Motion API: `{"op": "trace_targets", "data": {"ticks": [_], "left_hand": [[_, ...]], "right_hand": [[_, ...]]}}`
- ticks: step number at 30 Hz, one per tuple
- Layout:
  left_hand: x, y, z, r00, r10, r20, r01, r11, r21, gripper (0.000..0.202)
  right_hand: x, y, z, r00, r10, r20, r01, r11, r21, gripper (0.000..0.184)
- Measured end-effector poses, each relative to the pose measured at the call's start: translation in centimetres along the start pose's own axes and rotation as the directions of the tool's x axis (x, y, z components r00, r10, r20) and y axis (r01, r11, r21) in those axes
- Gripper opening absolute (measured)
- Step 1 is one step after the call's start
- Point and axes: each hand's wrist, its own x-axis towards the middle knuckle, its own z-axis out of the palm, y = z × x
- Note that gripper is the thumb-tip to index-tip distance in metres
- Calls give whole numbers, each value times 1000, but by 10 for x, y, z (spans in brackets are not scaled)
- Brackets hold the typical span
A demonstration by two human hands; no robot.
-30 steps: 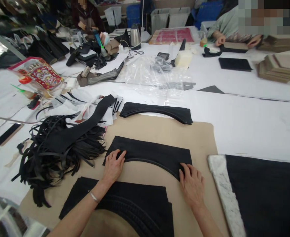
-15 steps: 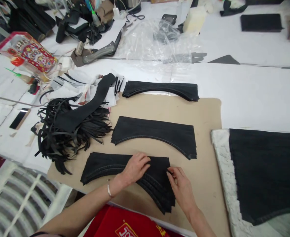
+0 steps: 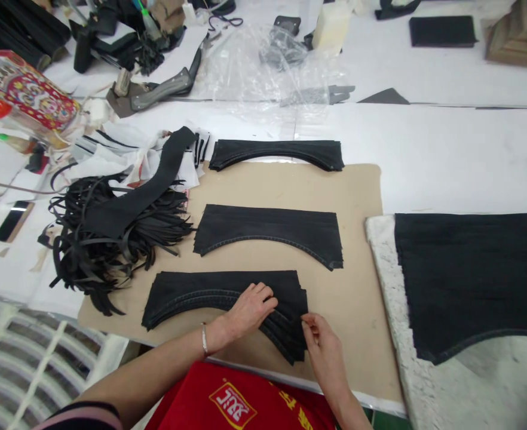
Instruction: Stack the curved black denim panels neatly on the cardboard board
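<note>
Near stack of black fabric panels with arched lower edges (image 3: 205,285), at seven o'clock from mid-view: flat on a smooth tan sheet (image 3: 357,197), layers slightly out of line along the three-o'clock edge. Left hand (image 3: 251,307), at six o'clock: laid back-upward on the near stack, fingers bent and close together on the top; whether clamped on a layer, cannot tell. Slim silver-coloured bangle (image 3: 204,340) about the left wrist. Right hand (image 3: 324,343), at five o'clock: thumb and forefinger clamped on the three-o'clock edge of the near stack. Middle stack of black fabric panels, likewise arched (image 3: 270,226): at centre, on the tan sheet. Narrow far stack of black arched pieces (image 3: 276,150): at twelve o'clock, by the far edge of the tan sheet. Tangled heap of thin black strips (image 3: 151,227), at nine o'clock, under one broad, curved black piece (image 3: 131,209). Mottled grey-white slab (image 3: 460,388), at four o'clock, bearing a large black fabric panel (image 3: 469,275). Crumpled clear plastic film (image 3: 245,77), at twelve o'clock, on the white-covered worktop (image 3: 447,149).
</note>
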Motion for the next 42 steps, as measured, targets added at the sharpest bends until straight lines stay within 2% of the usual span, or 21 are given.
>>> {"op": "trace_targets", "data": {"ticks": [10, 16, 23, 29, 33, 39, 42], "left_hand": [[5, 2, -2, 964, 262, 43, -265, 946, 187, 15], [9, 3, -5, 928, 366, 72, -373, 908, 191, 16], [13, 12, -3, 915, 390, 106, -404, 887, 222, 15], [17, 14, -7, 913, 383, 141, -404, 898, 175, 17], [16, 16, -7, 915, 377, 143, -399, 898, 187, 16], [21, 14, -3, 891, 437, 120, -453, 868, 204, 15], [21, 13, -4, 903, 413, 121, -430, 882, 194, 14]], "right_hand": [[-14, 2, 2, 1000, -29, 2, 29, 999, -39, 29], [-25, 0, 8, 991, -133, -4, 133, 987, -92, 26], [-32, 7, 10, 990, -140, 26, 143, 977, -157, 24], [-39, 11, 12, 984, -176, 5, 173, 963, -207, 23], [-42, 14, 15, 976, -217, 35, 218, 939, -266, 29], [-42, 17, 20, 958, -277, 69, 283, 896, -341, 33], [-43, 20, 23, 947, -314, 65, 314, 863, -396, 33]]}}
